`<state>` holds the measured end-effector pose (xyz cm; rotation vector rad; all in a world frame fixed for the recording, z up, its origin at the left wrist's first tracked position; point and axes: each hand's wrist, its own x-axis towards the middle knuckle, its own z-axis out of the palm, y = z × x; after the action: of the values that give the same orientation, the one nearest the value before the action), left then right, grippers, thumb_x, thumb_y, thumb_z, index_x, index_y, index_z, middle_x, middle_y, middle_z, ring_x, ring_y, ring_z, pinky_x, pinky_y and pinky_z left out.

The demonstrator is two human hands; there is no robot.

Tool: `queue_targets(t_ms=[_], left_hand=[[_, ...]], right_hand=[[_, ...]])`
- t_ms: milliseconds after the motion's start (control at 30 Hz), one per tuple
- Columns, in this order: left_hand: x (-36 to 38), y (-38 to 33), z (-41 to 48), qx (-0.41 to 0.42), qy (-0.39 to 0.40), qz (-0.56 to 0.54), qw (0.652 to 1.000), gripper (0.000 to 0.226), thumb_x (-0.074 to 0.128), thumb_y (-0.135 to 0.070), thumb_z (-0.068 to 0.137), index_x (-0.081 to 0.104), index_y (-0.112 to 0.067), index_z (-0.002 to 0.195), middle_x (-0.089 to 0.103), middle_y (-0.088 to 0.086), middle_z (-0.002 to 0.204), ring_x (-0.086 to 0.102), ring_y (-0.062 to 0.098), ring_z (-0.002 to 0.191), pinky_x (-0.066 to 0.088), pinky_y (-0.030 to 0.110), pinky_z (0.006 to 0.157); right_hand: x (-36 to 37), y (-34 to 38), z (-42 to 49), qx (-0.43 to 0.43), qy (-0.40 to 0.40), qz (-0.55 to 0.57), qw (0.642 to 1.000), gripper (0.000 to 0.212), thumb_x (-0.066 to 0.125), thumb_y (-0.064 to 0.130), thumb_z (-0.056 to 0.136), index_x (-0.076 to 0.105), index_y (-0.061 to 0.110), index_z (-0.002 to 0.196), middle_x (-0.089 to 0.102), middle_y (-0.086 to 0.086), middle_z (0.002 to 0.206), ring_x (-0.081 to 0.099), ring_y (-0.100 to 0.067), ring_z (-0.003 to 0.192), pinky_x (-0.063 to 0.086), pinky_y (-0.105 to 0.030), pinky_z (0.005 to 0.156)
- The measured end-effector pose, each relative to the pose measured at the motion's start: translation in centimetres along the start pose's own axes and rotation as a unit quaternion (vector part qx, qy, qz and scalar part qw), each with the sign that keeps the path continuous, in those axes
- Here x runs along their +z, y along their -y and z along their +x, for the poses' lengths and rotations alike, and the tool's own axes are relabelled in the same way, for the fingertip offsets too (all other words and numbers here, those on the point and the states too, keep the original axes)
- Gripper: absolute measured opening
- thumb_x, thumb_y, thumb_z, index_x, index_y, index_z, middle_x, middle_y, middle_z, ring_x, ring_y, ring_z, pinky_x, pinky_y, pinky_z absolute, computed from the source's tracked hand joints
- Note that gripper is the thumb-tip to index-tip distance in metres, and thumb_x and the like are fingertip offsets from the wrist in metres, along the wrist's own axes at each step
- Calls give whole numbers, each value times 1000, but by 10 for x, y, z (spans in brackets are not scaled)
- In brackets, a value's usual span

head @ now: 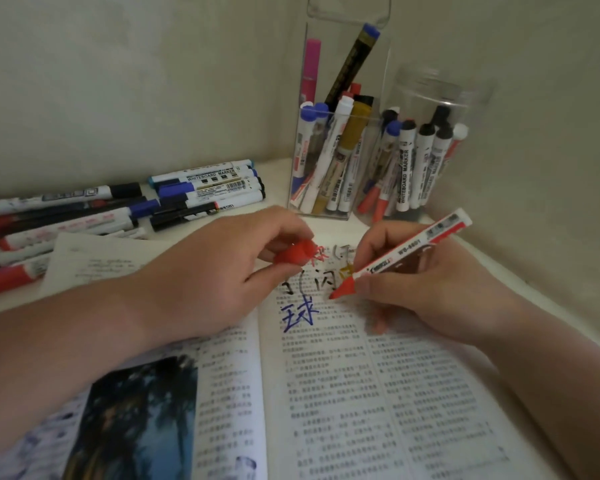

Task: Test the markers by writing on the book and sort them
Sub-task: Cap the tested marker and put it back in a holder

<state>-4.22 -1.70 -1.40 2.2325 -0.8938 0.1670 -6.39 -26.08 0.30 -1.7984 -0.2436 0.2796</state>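
Observation:
An open book (343,393) lies in front of me, its right page marked with blue, black, gold and red scribbles near the top. My right hand (430,285) grips an uncapped red whiteboard marker (409,252), its tip touching the page. My left hand (222,268) pinches the marker's red cap (293,255) just above the book's top edge. A pile of capped markers (118,206) lies on the table at the left.
A tall square clear container (336,140) full of markers stands at the back. Beside it on the right is a round clear jar (426,150) with more markers. A loose handwritten paper (94,261) lies under my left arm. Walls close in behind and right.

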Motion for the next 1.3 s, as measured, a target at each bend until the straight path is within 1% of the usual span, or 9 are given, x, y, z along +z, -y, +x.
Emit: queue_targets(t_ms=[133, 300, 467, 667, 833, 900, 1033, 1100, 1300], left_hand=[[-2, 3, 2, 34, -12, 46, 998, 22, 67, -36, 89, 70, -29, 109, 60, -19, 106, 64, 6, 101, 50, 18, 88], [-2, 9, 3, 47, -8, 99, 994, 32, 56, -47, 94, 66, -35, 122, 57, -24, 108, 57, 1, 105, 43, 14, 88], [-1, 8, 1, 49, -11, 103, 993, 42, 55, -47, 95, 52, -38, 137, 57, -30, 108, 54, -7, 106, 36, 5, 93], [-2, 7, 1, 52, -1, 127, 991, 29, 59, -47, 92, 64, -37, 120, 63, -23, 104, 58, -1, 99, 43, 15, 87], [-1, 9, 0, 51, -10, 125, 991, 27, 63, -48, 90, 67, -35, 114, 61, -23, 100, 56, -1, 97, 40, 12, 85], [-1, 10, 0, 51, -12, 124, 991, 28, 62, -49, 90, 67, -34, 113, 61, -23, 99, 57, 1, 97, 43, 16, 86], [-1, 9, 1, 53, -13, 109, 993, 27, 59, -54, 92, 67, -37, 110, 61, -24, 99, 58, 2, 98, 48, 26, 84], [-2, 9, 2, 58, -12, 102, 993, 25, 59, -52, 93, 68, -35, 108, 63, -23, 98, 59, 4, 98, 49, 29, 83], [-2, 6, 4, 74, -5, 79, 994, 21, 54, -43, 99, 72, -32, 95, 66, -16, 93, 61, 12, 96, 48, 35, 83]], right_hand=[[8, 0, -2, -6, -40, -38, 998, 16, 77, -1, 81, 67, 7, 72, 66, -19, 65, 52, -15, 40, 47, -24, 40], [8, 0, -1, -17, -63, -87, 994, 12, 73, 1, 86, 70, 8, 76, 63, 1, 54, 46, -6, 40, 37, -18, 39], [12, 0, 0, -27, -66, -157, 985, 10, 78, 8, 80, 72, 13, 73, 73, -6, 69, 60, -9, 59, 48, -22, 55], [10, 3, -4, -33, 33, -122, 991, 6, 78, 9, 77, 75, 13, 74, 73, -12, 72, 60, -13, 62, 47, -25, 58], [5, -4, 0, -33, -6, -111, 993, 3, 73, 8, 77, 71, 9, 74, 73, -19, 74, 59, -25, 63, 45, -32, 58], [4, -4, 0, -22, -4, -122, 992, 9, 73, 4, 79, 69, 8, 73, 70, -22, 71, 54, -20, 56, 42, -26, 52], [7, -3, 1, -25, -48, -127, 990, 5, 71, 20, 71, 70, 14, 72, 65, -27, 73, 51, -23, 56, 41, -32, 53], [7, -5, 3, -25, -55, -139, 988, 6, 76, 19, 75, 71, 16, 73, 69, -23, 74, 55, -24, 60, 45, -37, 58], [7, -1, 2, -31, -16, -119, 992, 11, 79, 10, 83, 74, 14, 75, 71, -12, 69, 55, -17, 57, 44, -27, 55]])
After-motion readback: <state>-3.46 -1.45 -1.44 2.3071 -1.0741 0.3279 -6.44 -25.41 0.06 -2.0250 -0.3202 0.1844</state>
